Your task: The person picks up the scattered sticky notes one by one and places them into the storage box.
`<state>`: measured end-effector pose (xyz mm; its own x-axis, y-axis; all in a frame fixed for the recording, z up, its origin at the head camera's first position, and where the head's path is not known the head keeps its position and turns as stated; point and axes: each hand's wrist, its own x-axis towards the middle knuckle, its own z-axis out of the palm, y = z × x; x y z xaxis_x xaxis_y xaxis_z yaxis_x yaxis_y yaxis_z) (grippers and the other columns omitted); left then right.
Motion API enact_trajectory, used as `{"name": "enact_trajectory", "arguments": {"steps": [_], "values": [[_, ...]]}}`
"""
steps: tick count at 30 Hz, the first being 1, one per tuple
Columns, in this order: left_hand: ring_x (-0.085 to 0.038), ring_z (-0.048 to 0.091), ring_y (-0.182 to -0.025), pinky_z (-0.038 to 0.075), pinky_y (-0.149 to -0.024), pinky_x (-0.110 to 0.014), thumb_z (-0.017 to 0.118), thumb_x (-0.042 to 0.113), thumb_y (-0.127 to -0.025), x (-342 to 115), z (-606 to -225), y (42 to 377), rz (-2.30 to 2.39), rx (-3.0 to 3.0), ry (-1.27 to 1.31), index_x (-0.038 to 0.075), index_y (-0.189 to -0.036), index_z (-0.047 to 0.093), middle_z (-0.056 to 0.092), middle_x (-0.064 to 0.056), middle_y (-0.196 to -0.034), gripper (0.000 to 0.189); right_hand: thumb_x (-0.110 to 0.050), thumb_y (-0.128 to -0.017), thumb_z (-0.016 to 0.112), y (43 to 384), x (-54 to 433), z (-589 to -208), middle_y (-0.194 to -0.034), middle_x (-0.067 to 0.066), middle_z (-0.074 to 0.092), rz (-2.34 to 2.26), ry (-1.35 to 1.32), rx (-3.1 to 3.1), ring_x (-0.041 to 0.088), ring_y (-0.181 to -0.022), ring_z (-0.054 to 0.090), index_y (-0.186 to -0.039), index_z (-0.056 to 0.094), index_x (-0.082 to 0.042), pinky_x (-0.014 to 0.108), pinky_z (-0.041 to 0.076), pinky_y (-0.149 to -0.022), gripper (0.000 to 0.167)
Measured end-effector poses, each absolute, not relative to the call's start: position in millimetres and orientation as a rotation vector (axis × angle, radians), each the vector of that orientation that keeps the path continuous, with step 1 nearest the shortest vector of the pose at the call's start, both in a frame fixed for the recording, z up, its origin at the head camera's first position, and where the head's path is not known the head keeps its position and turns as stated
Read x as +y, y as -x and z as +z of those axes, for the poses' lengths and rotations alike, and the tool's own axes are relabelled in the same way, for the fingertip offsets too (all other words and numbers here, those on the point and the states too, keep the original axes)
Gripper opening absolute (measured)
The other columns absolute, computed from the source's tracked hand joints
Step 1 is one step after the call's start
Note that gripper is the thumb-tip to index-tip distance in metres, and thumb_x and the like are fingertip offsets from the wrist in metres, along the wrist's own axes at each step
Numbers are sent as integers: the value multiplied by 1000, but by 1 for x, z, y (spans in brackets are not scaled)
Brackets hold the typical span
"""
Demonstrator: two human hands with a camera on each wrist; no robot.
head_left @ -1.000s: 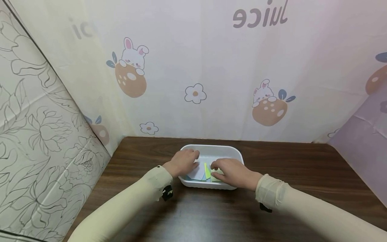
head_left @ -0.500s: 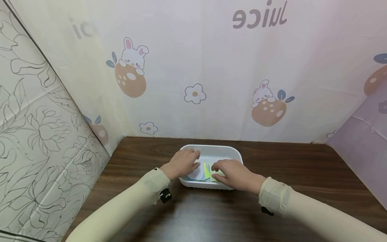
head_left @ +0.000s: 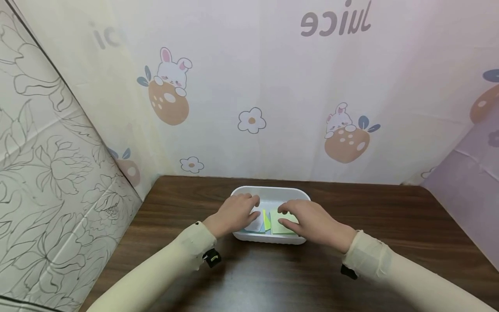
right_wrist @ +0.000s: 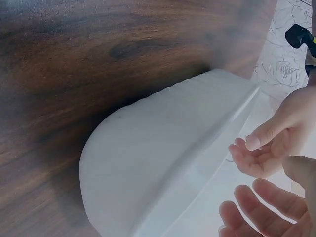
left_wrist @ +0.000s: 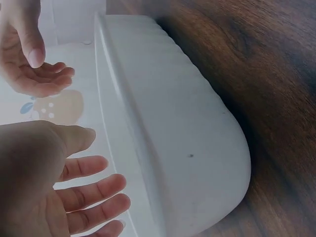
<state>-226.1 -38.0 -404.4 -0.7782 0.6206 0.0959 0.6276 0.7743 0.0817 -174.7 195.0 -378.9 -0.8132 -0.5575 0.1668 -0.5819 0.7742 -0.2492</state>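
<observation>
A white plastic basket (head_left: 269,239) with rounded corners stands on the dark wooden table. Inside lie a pale blue paper pad (head_left: 256,224) on the left, a bright yellow strip (head_left: 267,219) in the middle and a pale green paper pad (head_left: 283,227) on the right; they look like sticky notes. My left hand (head_left: 235,212) hovers over the basket's left end, partly hiding the blue pad. Over the right end is my right hand (head_left: 312,220), apart from the green pad. Both hands have relaxed, spread fingers and hold nothing, as the left wrist view and right wrist view show.
Dark wood-grain tabletop (head_left: 249,277) surrounds the basket. Behind it hangs a pale curtain (head_left: 218,86) printed with rabbits, fruit and flowers. A white panel with line-drawn flowers (head_left: 54,164) stands at the left. Small black devices (head_left: 212,257) are strapped at the wrists.
My right hand has drawn back slightly to the right, showing more of the green pad. My left hand stays nearly in place.
</observation>
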Motion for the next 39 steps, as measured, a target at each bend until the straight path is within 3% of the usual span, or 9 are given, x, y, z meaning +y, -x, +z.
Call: {"name": "enact_trajectory", "arguments": {"steps": [21,39], "values": [[-17,64,-86,53,-74,-34,68,34,-97,-49,-390,207,-275,-2753,1011,14,-112,67,70,-2,-101,24,-29,-94,72,159,191,-381,-111,-5,74,520,-864,-2770,12,-97,69,-117,71,-16,36,57,-82,27],[-19,67,-88,54,-77,-35,67,32,-98,-44,-389,189,-379,-2680,1009,13,-115,65,71,-2,-101,26,-27,-91,76,146,181,-394,-111,-5,75,689,-829,-2682,14,-95,71,-114,72,-14,35,57,-83,27]]}}
